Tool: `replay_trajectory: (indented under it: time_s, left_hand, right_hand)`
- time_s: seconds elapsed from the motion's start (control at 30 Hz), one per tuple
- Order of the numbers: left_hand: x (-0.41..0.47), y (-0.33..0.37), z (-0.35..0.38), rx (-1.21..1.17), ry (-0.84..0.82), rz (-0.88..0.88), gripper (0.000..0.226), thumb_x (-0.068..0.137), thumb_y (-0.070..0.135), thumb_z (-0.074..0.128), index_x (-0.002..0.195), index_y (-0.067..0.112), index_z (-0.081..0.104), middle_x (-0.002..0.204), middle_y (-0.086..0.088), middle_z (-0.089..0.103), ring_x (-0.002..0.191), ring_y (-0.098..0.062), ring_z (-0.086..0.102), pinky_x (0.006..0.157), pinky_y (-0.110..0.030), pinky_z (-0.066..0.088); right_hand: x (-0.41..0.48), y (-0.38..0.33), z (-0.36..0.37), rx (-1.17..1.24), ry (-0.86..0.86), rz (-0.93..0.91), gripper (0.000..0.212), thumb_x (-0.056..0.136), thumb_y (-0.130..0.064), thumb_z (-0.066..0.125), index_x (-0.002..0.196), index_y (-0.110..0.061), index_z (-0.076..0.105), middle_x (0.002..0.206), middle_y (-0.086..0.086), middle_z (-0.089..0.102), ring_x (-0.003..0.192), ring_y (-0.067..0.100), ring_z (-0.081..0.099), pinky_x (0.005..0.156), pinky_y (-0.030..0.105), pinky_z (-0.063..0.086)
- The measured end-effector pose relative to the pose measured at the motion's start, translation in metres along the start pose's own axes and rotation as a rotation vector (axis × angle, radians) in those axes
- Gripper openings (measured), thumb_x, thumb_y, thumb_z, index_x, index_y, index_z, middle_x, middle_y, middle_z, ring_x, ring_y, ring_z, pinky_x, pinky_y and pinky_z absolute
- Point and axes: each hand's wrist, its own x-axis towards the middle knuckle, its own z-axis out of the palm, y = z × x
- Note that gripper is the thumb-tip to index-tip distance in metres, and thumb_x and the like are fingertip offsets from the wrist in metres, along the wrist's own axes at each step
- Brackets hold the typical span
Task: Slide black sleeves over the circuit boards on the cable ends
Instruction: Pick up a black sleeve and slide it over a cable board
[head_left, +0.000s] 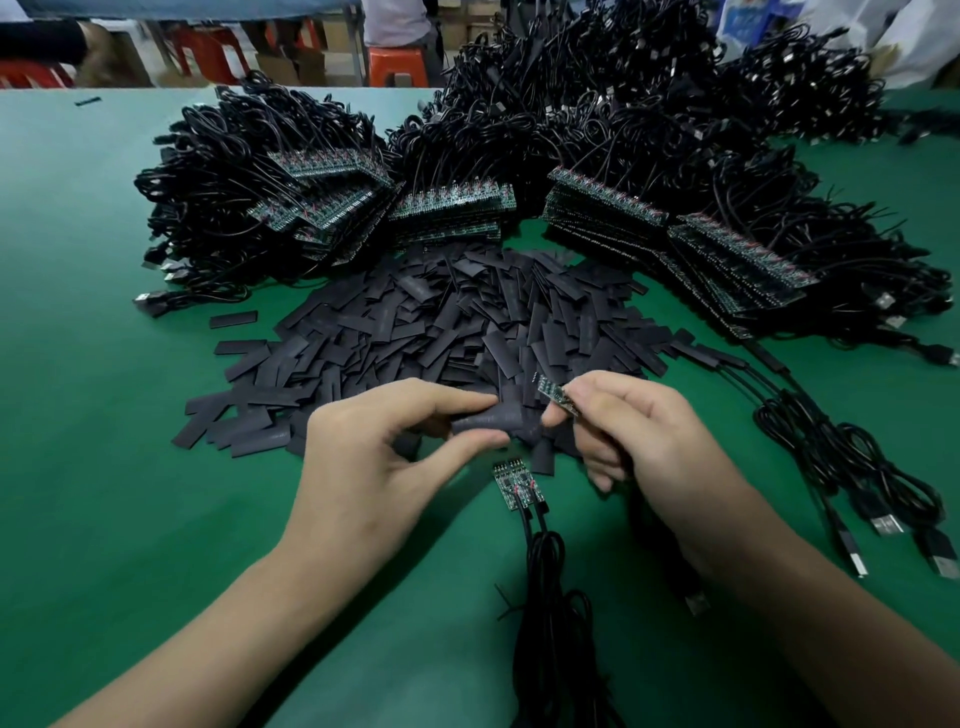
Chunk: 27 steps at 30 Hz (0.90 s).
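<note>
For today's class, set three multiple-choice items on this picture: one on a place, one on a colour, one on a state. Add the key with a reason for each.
1. The two loose boards lie:
A. on the cable heap
B. on the table, at the near edge of the sleeve pile
C. on a stool

2. The table is:
A. red
B. grey
C. green

3. The held board in the right hand is:
A. bare
B. fully sleeved
C. snapped in two

Key:
1 B: they rest flat on the table just below the pile.
2 C: the whole surface shows green.
3 A: its parts show uncovered, and the sleeve pinched by the left hand is not on it.
</note>
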Motion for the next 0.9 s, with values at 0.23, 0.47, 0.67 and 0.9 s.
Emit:
replay_trajectory:
  time_s: [0.23, 0.47, 0.67, 0.9]
  left_hand:
    - [0.001, -0.002, 0.001, -0.149, 0.004, -0.095, 0.018, 0.074, 0.035, 0.080, 0.092, 0.033, 0.077, 0.077, 0.017, 0.075, 0.070, -0.004, 0.071, 0.068, -0.015, 0.054]
    - [-0.001, -0.006, 0.001, -0.154, -0.036, -0.094, 0.019, 0.075, 0.034, 0.080, 0.091, 0.026, 0.079, 0.076, 0.011, 0.075, 0.070, -0.010, 0.072, 0.068, -0.033, 0.059]
    - [0.000, -0.009, 0.000, -0.115, -0.088, -0.060, 0.020, 0.076, 0.032, 0.081, 0.092, 0.018, 0.081, 0.081, 0.010, 0.077, 0.075, -0.009, 0.073, 0.069, -0.035, 0.059]
    - [0.003, -0.015, -0.006, 0.057, -0.166, 0.125, 0.023, 0.080, 0.034, 0.083, 0.098, 0.020, 0.080, 0.088, 0.011, 0.074, 0.076, -0.012, 0.070, 0.064, -0.035, 0.055]
  right_hand:
    - [-0.007, -0.005, -0.004, -0.305, 0.006, -0.101, 0.028, 0.093, -0.042, 0.054, 0.076, -0.024, 0.066, 0.059, 0.010, 0.037, 0.057, 0.030, 0.030, 0.054, 0.042, 0.026]
    - [-0.008, -0.003, -0.005, -0.375, -0.045, -0.113, 0.029, 0.095, -0.040, 0.055, 0.077, -0.020, 0.066, 0.054, -0.013, 0.039, 0.052, 0.009, 0.029, 0.049, 0.026, 0.023]
    - [-0.008, -0.002, -0.007, -0.435, -0.081, -0.113, 0.029, 0.095, -0.041, 0.055, 0.079, -0.020, 0.067, 0.054, -0.014, 0.041, 0.051, 0.007, 0.029, 0.049, 0.024, 0.023]
    - [-0.005, 0.000, -0.009, -0.380, -0.123, -0.022, 0.030, 0.096, -0.043, 0.055, 0.080, -0.022, 0.069, 0.054, -0.009, 0.038, 0.053, 0.019, 0.025, 0.049, 0.029, 0.020]
